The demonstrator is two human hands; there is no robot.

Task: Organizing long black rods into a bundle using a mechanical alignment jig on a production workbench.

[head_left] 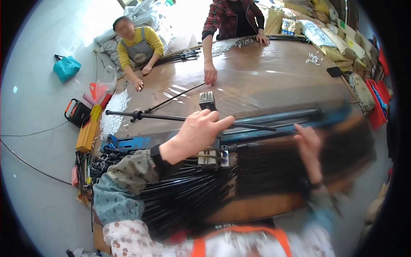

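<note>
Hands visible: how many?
6: wearer's left hand on a black rod; right hand, blurred, near its end; upper hand, lower hand of person in yellow, far left; near hand of person in plaid at a thin rod, other hand at far side of table.

Slender black rod with a round collar (171,117): runs from left of the left hand (201,130), past its fingers, to near the right hand (309,143). Square-sided metal block (206,101): just beyond the left hand. Long blue metal frame (140,141): on the flat brown table (291,68), extending left and right of the left hand. Loose heap of slim black rods (184,190): on the near side of the left hand. Pile of small white pieces (113,112): on the table, left of both hands. Soft turquoise bag (67,68): farther left, on the smooth grey floor (38,103).
</note>
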